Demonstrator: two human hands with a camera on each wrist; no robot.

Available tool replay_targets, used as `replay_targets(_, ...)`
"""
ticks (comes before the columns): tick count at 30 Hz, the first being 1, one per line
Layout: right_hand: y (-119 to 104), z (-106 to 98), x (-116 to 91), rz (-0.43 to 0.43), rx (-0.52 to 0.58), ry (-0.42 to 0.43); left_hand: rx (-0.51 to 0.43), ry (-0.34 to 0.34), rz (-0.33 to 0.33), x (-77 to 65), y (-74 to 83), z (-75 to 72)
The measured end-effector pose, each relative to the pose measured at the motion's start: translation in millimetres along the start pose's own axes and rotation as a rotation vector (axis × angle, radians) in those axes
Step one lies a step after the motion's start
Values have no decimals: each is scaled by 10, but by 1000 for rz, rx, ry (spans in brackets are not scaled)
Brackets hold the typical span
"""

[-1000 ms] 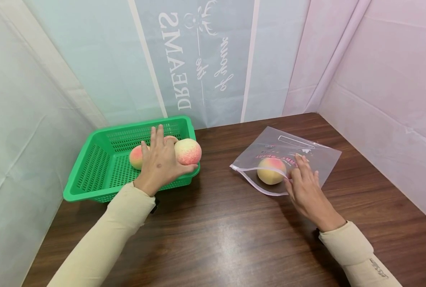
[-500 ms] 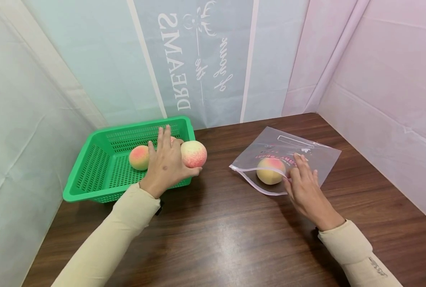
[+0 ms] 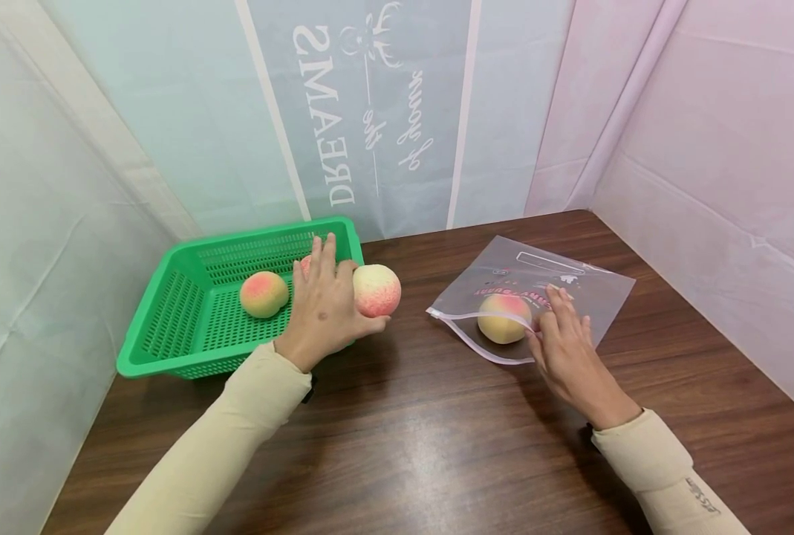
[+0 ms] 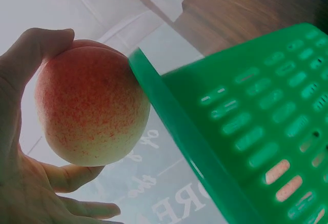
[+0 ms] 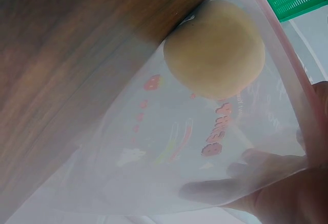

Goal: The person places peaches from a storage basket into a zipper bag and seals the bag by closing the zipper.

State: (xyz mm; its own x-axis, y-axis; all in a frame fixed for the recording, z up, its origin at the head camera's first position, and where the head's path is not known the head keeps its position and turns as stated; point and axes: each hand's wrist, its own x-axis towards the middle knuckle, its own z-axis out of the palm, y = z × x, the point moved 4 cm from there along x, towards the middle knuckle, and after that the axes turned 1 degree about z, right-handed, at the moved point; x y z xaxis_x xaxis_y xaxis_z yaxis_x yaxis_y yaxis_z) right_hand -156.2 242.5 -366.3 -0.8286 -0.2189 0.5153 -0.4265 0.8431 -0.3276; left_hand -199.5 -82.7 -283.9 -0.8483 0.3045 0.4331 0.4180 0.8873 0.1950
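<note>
- Peach (image 3: 376, 291), speckled pink and pale cream, clamped in the grip of the left hand (image 3: 323, 308), thumb on one side and fingers on the other; raised above the desk (image 3: 410, 446), just beyond the right end of the green basket (image 3: 136, 364); contact with the basket rim impossible to tell.
- Grip of the right hand (image 3: 567, 349) pinched on the mouth of the plastic bag (image 3: 490, 264), fingers showing through the film in the right wrist view.
- Beige sleeves on both forearms, dark lettering on the right one.
- Dark brown wood grain across the desk, with a pale patch of glare near the front.
- Behind the desk, a pale blue-grey backdrop (image 3: 423, 193) with white stripes and mirrored white lettering, "DREAMS" the largest word; whitish, creased sheets to left and right, tinged pink on the right.
- Plastic bag lying flat at the right of the desk, translucent, printed, its zip edge parted toward the person; one yellow-and-pink peach (image 3: 501, 332) inside, near the mouth.
- Green basket at the left, slotted and rectangular; one peach (image 3: 264, 294) on its floor, another (image 3: 305, 265) mostly hidden behind the left hand.
</note>
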Motion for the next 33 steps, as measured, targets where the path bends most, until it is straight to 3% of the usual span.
replay_targets(9, 16, 11, -20, -12, -2, 11, 33, 47, 68, -20, 121, 88)
replay_targets(25, 36, 13, -46, -11, 4, 15, -28, -56, 57, -25, 254, 234)
replay_targets(33, 39, 12, -50, -20, 2, 21, -40, -64, 82, -32, 346, 312)
